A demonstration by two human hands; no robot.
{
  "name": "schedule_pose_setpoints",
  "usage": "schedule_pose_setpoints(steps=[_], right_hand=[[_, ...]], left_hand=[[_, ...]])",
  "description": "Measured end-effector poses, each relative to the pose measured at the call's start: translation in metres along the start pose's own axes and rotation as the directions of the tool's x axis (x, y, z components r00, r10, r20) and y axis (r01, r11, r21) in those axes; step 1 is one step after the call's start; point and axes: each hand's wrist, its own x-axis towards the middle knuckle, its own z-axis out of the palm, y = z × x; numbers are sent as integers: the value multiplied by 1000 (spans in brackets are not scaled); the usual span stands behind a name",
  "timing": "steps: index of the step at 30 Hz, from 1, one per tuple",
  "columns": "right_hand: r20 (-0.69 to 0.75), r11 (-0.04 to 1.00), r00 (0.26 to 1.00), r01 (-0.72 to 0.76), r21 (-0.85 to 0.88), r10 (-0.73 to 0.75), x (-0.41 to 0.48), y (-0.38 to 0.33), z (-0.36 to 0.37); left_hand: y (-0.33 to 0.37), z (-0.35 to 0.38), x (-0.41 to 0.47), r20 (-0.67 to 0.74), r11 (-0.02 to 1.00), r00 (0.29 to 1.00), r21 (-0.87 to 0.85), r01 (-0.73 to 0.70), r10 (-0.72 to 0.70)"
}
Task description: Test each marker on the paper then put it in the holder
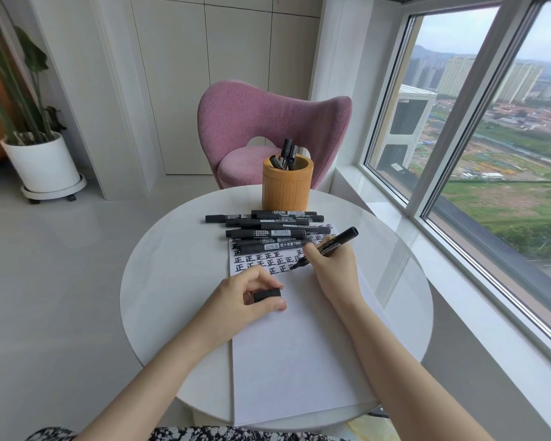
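Observation:
My right hand (331, 265) grips an uncapped black marker (334, 243) with its tip on the white paper (293, 361), at the end of rows of black written characters. My left hand (245, 297) pinches the marker's black cap (267, 295) and rests on the paper. Several capped black markers (268, 229) lie in a pile across the paper's far end. Behind them stands an orange cylindrical holder (285, 186) with several markers in it.
Everything sits on a round white table (159, 281). A pink chair (268, 128) stands behind it, a large window (490, 138) runs along the right, and a potted plant (39, 160) stands on the floor at far left.

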Motion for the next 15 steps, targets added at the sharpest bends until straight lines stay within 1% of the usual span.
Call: schedule_pose_setpoints(steps=[7, 15], right_hand=[[-13, 1000, 1000, 7, 23, -7, 1, -1, 0], [15, 1000, 1000, 13, 3, -14, -1, -2, 0]], left_hand=[[0, 0, 0, -7, 1000, 1000, 4, 7, -7], [1, 0, 0, -15, 1000, 1000, 15, 3, -3]])
